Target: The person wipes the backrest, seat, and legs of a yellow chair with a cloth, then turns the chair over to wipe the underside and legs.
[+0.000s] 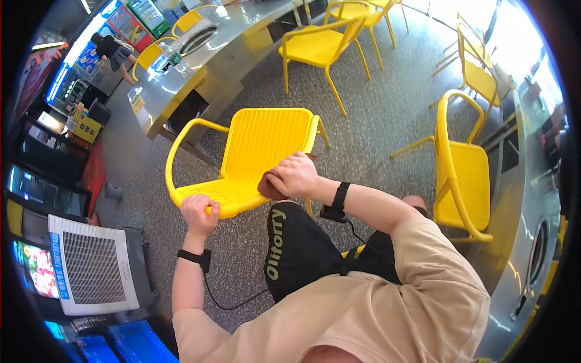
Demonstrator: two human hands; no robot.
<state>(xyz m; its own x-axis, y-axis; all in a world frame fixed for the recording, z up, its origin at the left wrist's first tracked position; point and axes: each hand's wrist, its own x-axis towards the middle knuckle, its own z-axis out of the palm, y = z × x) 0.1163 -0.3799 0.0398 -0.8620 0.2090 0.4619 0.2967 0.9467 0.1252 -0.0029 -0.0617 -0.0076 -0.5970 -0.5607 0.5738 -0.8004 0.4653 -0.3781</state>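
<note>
1. Our left hand [198, 213] is curled tight into a fist. It grips the front edge of the seat of a yellow chair [260, 142].
2. Our right hand [295, 175] is bent over a brown cloth [268, 186]. The fingers are pressed together on top of it. They push the cloth down on the right edge of the seat, near the back corner.
3. The chair stands right in front of our knee, and its seat almost touches our black shorts [296, 248].
4. The grey floor [375, 115] is open behind the chair and to its right. Another chair [463, 175] stands well apart on the right, and a long grey table [175, 91] stands near on the left.
5. We count one cloth.
6. We count two black wrist bands [195, 256], one on each arm.
7. We count seven yellow chairs or more.
8. We count two long grey tables, one at the top left and one down the right side.
9. One white box [94, 266] with a grille sits at the lower left, with blue crates [136, 342] below it.
10. One other person [112, 51] stands far off at the top left.
</note>
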